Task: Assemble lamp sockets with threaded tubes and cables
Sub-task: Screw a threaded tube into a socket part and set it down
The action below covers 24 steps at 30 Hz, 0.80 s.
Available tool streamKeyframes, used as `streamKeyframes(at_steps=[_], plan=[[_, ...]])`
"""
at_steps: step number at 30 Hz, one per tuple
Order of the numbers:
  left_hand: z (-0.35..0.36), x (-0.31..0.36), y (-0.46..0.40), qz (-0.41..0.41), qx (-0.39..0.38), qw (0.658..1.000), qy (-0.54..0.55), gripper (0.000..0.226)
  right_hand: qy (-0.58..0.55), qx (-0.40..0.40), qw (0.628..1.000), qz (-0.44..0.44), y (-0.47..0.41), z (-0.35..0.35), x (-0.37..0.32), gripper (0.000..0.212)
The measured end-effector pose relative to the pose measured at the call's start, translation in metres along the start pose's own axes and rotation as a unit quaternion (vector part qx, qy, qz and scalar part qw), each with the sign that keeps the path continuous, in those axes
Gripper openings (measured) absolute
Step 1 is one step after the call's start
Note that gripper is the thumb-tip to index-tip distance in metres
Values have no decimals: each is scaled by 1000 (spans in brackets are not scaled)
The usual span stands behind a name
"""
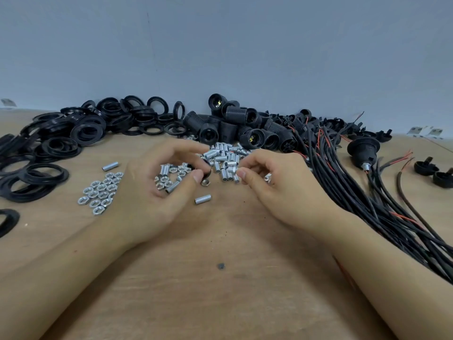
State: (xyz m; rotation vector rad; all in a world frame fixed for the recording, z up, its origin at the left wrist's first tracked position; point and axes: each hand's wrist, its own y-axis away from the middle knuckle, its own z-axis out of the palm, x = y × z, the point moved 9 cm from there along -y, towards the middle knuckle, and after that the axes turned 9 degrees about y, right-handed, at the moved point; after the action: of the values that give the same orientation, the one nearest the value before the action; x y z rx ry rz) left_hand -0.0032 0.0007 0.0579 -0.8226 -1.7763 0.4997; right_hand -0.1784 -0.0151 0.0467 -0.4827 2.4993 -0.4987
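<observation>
Hands: left hand point(161, 182) curled, pinching a small black part point(207, 173); right hand point(267, 177) fingers bent over threaded tubes point(226, 160), grip unclear. Sockets point(245, 128) behind, cables point(355, 182) right, on desk point(220, 290). Step, apparently: choosing a tube. Next: a clean single-tube pinch.

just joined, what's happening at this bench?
A person is assembling lamp sockets by hand. The left hand pinches a small black part between thumb and fingers; the right hand reaches with curled fingers into the pile of threaded tubes, though whether it holds one is unclear. Nuts, black rings, socket bodies and cables lie around. One finished socket sits at right.
</observation>
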Motion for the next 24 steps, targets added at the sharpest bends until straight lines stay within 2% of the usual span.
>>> streamKeyframes(at_steps=[4,8,13,17,20,24], plan=[[13,2,-29,-27,-12,999,-46,22,29,-7,999,14,0,-5,6,13],[59,-13,-102,-64,-115,985,-113,11,57,-29,998,7,0,3,6,13],[133,-48,-183,-48,-206,952,-222,20,61,-43,997,3,1,10,7,15],[176,-66,-198,-67,-240,943,-223,19,50,-39,998,10,3,9,10,14],[197,-73,-182,-60,-310,917,-245,9,63,-46,997,2,2,11,8,13],[205,-71,-166,6,-355,870,-343,37,94,-57,994,-8,3,13,3,13]])
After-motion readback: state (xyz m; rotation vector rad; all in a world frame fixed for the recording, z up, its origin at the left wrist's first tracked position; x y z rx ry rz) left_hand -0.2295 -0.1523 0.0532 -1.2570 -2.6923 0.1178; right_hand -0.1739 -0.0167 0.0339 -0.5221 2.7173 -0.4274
